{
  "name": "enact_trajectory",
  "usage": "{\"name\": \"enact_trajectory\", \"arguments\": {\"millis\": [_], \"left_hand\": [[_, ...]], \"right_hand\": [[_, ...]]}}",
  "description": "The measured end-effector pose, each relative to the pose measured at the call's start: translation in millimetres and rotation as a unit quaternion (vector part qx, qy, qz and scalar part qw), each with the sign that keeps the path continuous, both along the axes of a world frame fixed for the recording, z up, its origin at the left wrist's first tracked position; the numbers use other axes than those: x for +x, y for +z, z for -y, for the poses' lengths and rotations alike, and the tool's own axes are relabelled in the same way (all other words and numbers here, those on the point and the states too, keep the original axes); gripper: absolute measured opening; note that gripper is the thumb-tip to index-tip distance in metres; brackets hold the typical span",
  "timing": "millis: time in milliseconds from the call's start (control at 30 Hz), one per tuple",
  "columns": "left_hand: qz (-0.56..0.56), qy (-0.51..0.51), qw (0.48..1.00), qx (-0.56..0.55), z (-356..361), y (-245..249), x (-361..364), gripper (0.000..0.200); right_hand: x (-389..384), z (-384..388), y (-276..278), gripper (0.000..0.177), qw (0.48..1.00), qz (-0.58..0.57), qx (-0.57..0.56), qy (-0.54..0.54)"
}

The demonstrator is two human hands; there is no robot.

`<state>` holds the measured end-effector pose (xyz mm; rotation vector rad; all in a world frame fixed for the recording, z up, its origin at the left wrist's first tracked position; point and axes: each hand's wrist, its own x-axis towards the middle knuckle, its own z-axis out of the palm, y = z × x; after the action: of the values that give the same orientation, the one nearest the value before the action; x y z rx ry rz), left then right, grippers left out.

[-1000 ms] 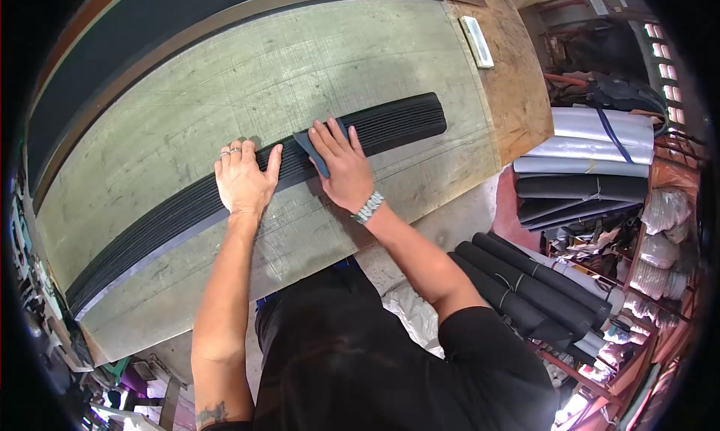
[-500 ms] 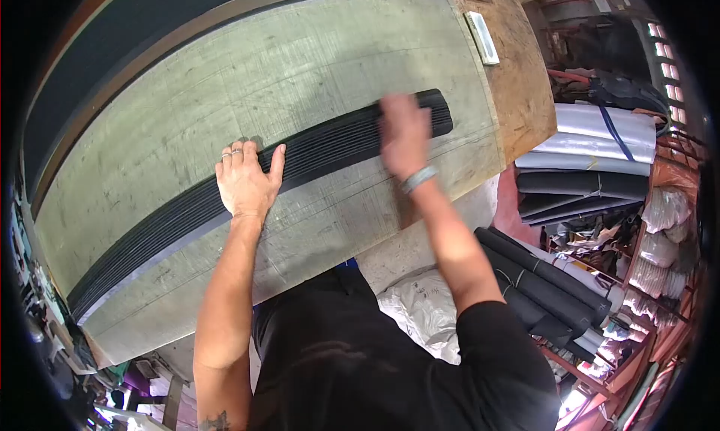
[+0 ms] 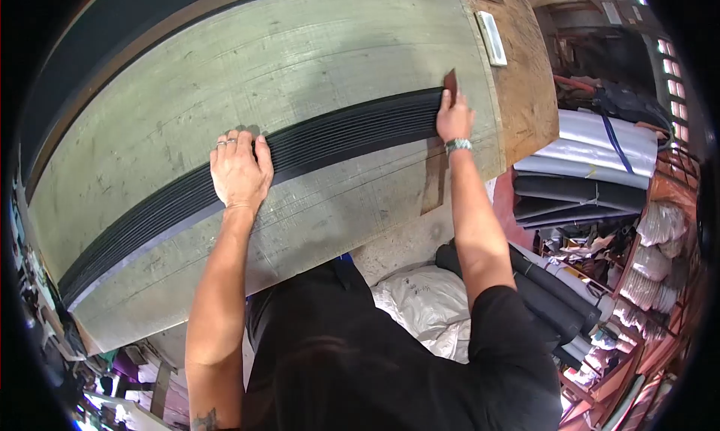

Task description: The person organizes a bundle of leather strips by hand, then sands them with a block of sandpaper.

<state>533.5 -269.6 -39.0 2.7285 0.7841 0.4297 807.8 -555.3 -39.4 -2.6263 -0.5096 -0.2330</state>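
Note:
Long black strips [image 3: 345, 135], laid edge over edge in a curving stack, stretch across the worktable [image 3: 225, 64]. My left hand [image 3: 241, 167] lies flat over the middle of the stack, thumb apart, fingertips at its far edge. At the stack's right end, my right hand [image 3: 454, 122] has its thumb and fingers closed together. A dark brown pointed piece [image 3: 451, 79] sticks up from between those fingertips; whether it belongs to one of the strips I cannot tell.
A pale rectangular block [image 3: 491, 39] sits on the table's bare wooden end [image 3: 525, 79]. Rolled sheet material [image 3: 592, 150] is piled beyond it at the right. Dark rolls [image 3: 547, 296] and a white plastic sack [image 3: 424, 300] are below the near edge. A dark long panel with a brown edge borders the far side.
My right hand has slid right along the strips to their end, and the brown pointed piece now shows at its fingertips. My left hand stays on the stack.

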Motion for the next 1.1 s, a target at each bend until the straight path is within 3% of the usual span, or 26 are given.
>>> {"name": "enact_trajectory", "arguments": {"millis": [67,100,133,167,200,267,300,333,400,533,600,667,733,800,867,900,1000,1067,1100], "left_hand": [[-0.001,0.011,1.0,-0.023,0,0,-2,0.022],[0.004,0.015,0.999,-0.038,0,1,-1,0.021],[0.009,0.019,0.998,-0.052,-1,2,1,0.02],[0.011,0.023,0.998,-0.053,0,3,1,0.019],[0.007,0.027,0.998,-0.058,1,3,-1,0.019],[0.005,0.033,0.997,-0.064,-1,2,2,0.02],[0.006,0.03,0.997,-0.071,-1,3,3,0.02],[0.006,0.03,0.997,-0.077,0,5,2,0.021],[0.007,0.038,0.996,-0.077,-3,5,1,0.021],[0.003,0.065,0.996,-0.068,-1,3,2,0.023],[-0.001,0.062,0.996,-0.068,0,5,4,0.024],[-0.003,0.048,0.996,-0.069,-1,6,4,0.024],[0.005,0.04,0.998,-0.058,0,3,2,0.023],[0.017,0.026,0.998,-0.051,-1,1,2,0.022],[0.021,0.014,0.998,-0.052,-2,5,2,0.019],[0.021,0.009,0.999,-0.048,-2,6,2,0.018],[0.025,-0.004,0.998,-0.057,0,10,0,0.017],[0.042,-0.009,0.997,-0.066,0,10,0,0.017],[0.047,-0.012,0.997,-0.058,0,9,0,0.017]], "right_hand": [[4,-7,-4,0.024,0.992,-0.025,-0.102,-0.074],[-28,-33,18,0.028,0.991,-0.015,-0.12,0.058],[-65,-53,8,0.041,0.99,0.046,-0.076,0.114],[-101,-71,11,0.038,0.98,0.061,-0.035,0.185],[-127,-77,9,0.042,0.969,0.041,-0.012,0.244],[-104,-59,39,0.043,0.957,0.04,-0.079,0.276],[-69,-41,41,0.047,0.971,-0.002,-0.128,0.201],[-28,-7,21,0.034,0.989,0.003,-0.058,0.137],[44,51,-19,0.043,0.989,-0.065,-0.105,-0.076],[-23,-14,-4,0.051,1.0,-0.002,-0.004,0.026],[-79,-44,31,0.049,0.973,0.077,-0.09,0.199],[-80,-42,43,0.051,0.984,0.06,-0.044,0.161],[-31,-9,39,0.051,0.992,0.089,-0.006,0.088],[10,29,45,0.048,0.995,0.099,0.003,0.008],[34,56,54,0.046,0.988,0.148,-0.033,0.003],[41,62,59,0.048,0.988,0.146,0.013,0.05],[47,57,38,0.047,0.975,0.19,-0.037,0.109],[14,10,32,0.048,0.978,0.154,-0.109,0.09],[-1,-6,19,0.051,0.982,-0.005,-0.067,0.178]]}}
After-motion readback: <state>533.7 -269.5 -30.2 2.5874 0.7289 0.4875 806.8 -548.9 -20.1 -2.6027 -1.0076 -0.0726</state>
